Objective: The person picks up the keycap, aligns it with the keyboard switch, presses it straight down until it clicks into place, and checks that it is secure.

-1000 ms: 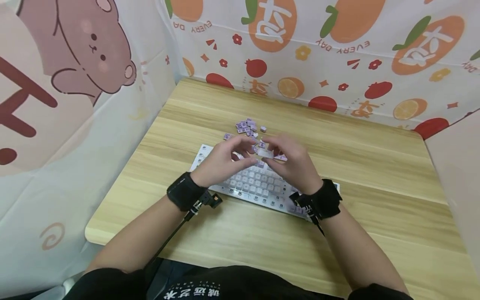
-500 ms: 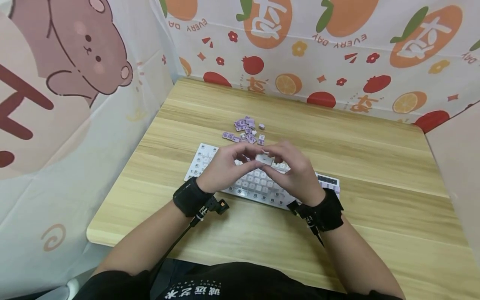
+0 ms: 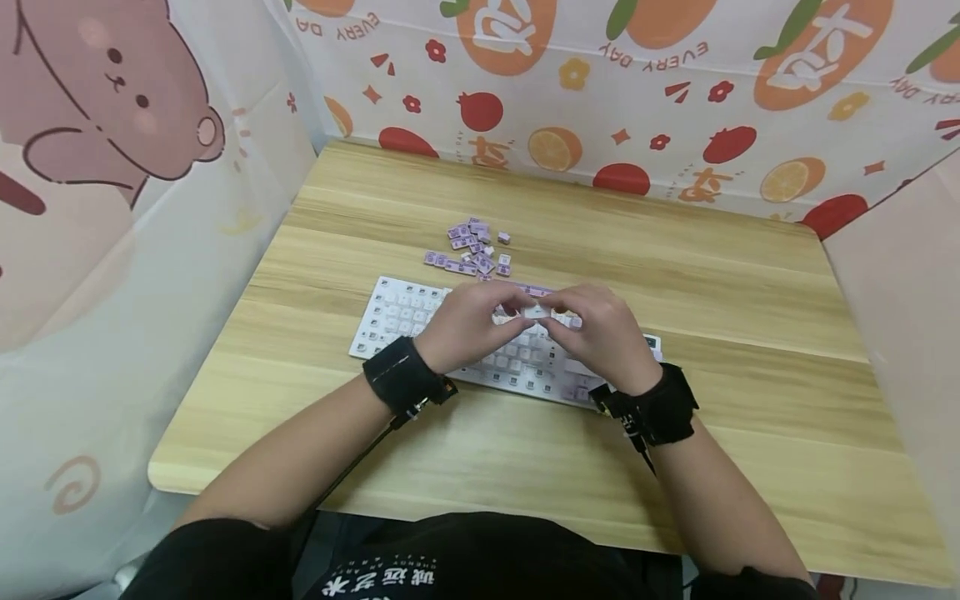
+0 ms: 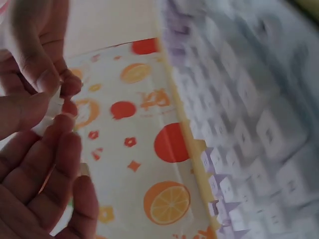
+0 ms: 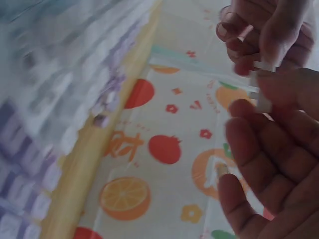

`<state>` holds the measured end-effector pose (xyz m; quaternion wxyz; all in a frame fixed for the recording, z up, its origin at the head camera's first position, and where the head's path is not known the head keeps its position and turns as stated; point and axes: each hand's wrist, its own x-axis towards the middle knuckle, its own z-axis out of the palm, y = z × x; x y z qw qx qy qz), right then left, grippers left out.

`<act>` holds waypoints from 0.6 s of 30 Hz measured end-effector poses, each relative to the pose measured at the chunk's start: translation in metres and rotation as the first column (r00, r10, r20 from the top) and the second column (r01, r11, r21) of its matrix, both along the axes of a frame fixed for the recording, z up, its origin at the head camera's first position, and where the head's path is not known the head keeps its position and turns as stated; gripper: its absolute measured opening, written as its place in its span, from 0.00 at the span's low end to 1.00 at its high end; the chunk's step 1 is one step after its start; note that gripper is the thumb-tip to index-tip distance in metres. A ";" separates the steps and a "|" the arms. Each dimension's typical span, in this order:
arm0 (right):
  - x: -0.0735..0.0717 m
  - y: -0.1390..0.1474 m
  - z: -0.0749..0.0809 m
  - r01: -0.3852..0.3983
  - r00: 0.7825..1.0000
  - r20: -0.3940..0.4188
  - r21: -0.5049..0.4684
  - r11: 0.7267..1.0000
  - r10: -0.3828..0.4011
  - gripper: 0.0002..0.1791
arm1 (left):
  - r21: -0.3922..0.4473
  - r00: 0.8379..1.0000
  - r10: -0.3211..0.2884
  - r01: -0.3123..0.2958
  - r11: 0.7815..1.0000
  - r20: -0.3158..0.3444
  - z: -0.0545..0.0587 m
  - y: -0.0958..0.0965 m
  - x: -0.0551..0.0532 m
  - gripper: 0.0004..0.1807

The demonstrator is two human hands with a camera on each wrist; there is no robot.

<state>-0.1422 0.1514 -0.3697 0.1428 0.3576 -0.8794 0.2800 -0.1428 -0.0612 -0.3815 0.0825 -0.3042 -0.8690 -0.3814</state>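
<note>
Above the keyboard point(image 3: 397, 321), my two hands meet at one white keycap point(image 3: 536, 312). My left hand point(image 3: 474, 327) pinches it from the left between thumb and index finger. From the right, my right hand point(image 3: 609, 337) pinches its other end the same way. In the right wrist view, the white keycap point(image 5: 263, 92) appears edge-on with small prongs, and the fingers partly cover it. The left wrist view shows the white keycap point(image 4: 54, 107) largely hidden by fingertips. The hands cover the keyboard's middle, where white keys point(image 3: 513, 358) show below them.
Several loose purple keycaps point(image 3: 465, 242) lie on the wooden table point(image 3: 675, 250) behind the keyboard, with a separate one point(image 3: 504, 238) to their right. Patterned curtains point(image 3: 517, 92) hang at the back and left. Black straps point(image 3: 405, 375) with cameras and cables circle both wrists.
The left hand, slightly apart from the keycap a second ago, has come to it and now pinches it together with the right. The keycap has tilted, and the head view has shifted.
</note>
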 end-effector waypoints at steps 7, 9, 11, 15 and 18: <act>-0.013 0.011 -0.016 0.113 0.976 0.161 0.195 0.974 -0.146 0.09 | -0.380 0.999 -0.052 0.052 0.924 0.009 -0.009 0.027 -0.027 0.10; -0.017 0.013 -0.023 0.130 0.962 0.203 0.243 0.961 -0.182 0.08 | -0.433 0.997 -0.068 0.071 0.898 0.024 -0.015 0.034 -0.032 0.09; -0.020 0.014 -0.029 0.137 0.943 0.257 0.274 0.952 -0.210 0.08 | -0.461 0.996 -0.071 0.084 0.883 0.044 -0.020 0.039 -0.036 0.08; -0.024 0.015 -0.036 0.141 0.909 0.342 0.288 0.947 -0.239 0.08 | -0.482 0.996 -0.061 0.085 0.872 0.067 -0.030 0.046 -0.040 0.07; -0.027 0.017 -0.040 0.138 0.897 0.366 0.302 0.943 -0.248 0.07 | -0.484 0.996 -0.056 0.086 0.871 0.076 -0.033 0.048 -0.041 0.06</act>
